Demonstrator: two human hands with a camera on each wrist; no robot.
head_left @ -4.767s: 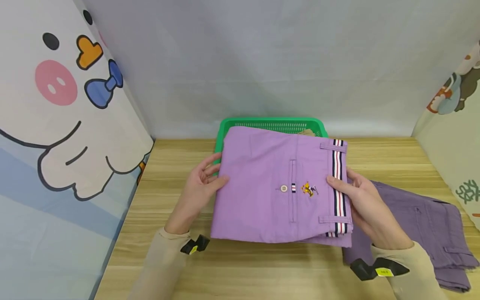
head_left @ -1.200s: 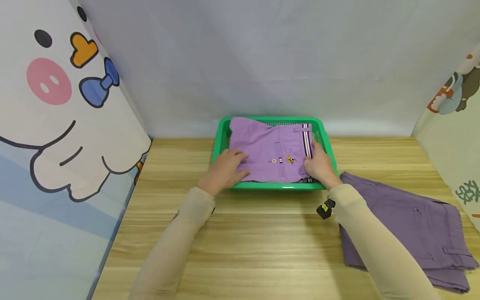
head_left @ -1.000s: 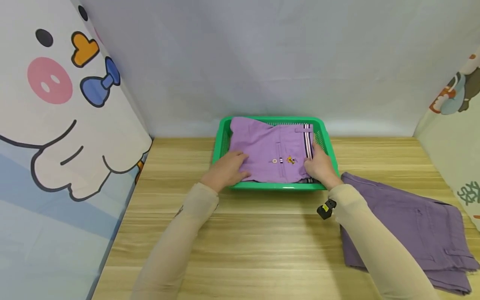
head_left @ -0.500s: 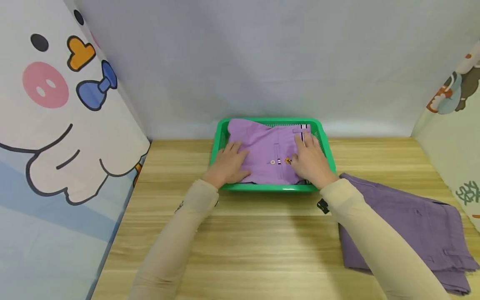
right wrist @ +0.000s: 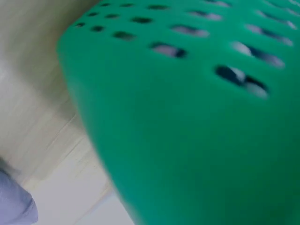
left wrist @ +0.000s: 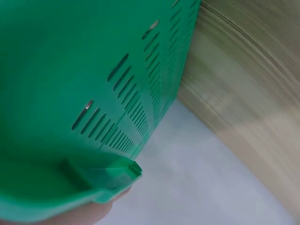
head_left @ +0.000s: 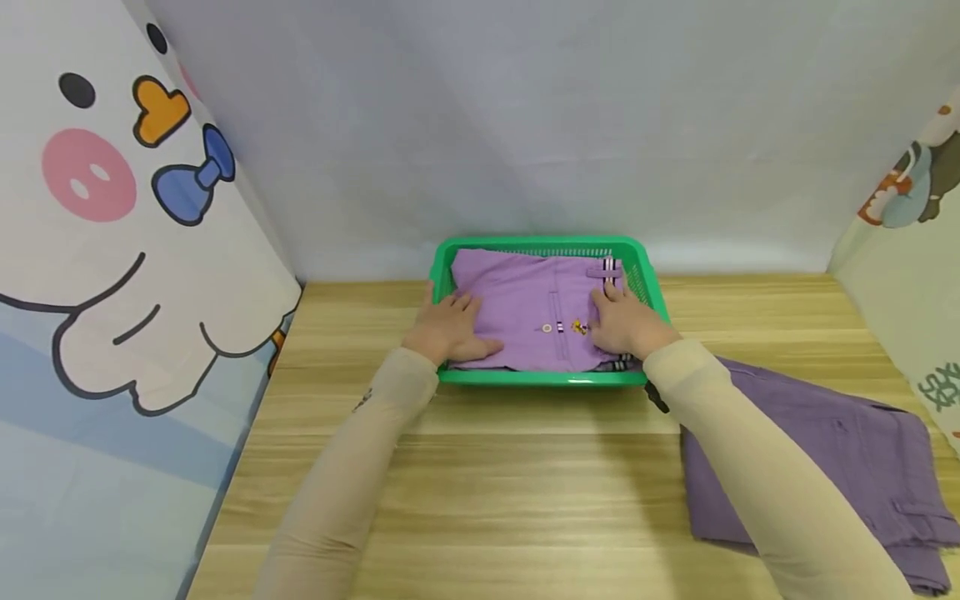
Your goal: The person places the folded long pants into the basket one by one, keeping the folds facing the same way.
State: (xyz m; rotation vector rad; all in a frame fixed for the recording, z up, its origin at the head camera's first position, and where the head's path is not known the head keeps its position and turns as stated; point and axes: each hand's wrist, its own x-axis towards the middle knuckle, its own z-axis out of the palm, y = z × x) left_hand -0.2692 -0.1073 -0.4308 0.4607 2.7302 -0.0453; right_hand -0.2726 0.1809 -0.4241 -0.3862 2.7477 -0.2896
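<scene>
A folded pair of lilac trousers [head_left: 517, 308] lies inside a green plastic basket [head_left: 543, 378]; a button, a small embroidered figure and part of a striped waistband show. My left hand [head_left: 447, 327] is spread across the left end of the trousers, with one finger outside the basket's left rim. On the waistband end rests my right hand [head_left: 626, 321], its fingers lightly bent on the cloth and hiding part of the stripe. Close to the left wrist view is the slotted basket wall [left wrist: 93, 61], with a bit of finger at its rim. The right wrist view is mostly basket wall [right wrist: 164, 126].
Darker purple folded trousers [head_left: 817, 450] lie on the wooden table [head_left: 525, 500] at the right, partly under the right forearm. Behind the basket rises a pale cloth backdrop [head_left: 570, 125]. Cartoon-printed panels [head_left: 97, 275] stand at the sides.
The lilac trousers, earlier held up by both hands before the basket, now lie in it. My right hand has moved from their right edge onto the top; the left has shifted towards the rim.
</scene>
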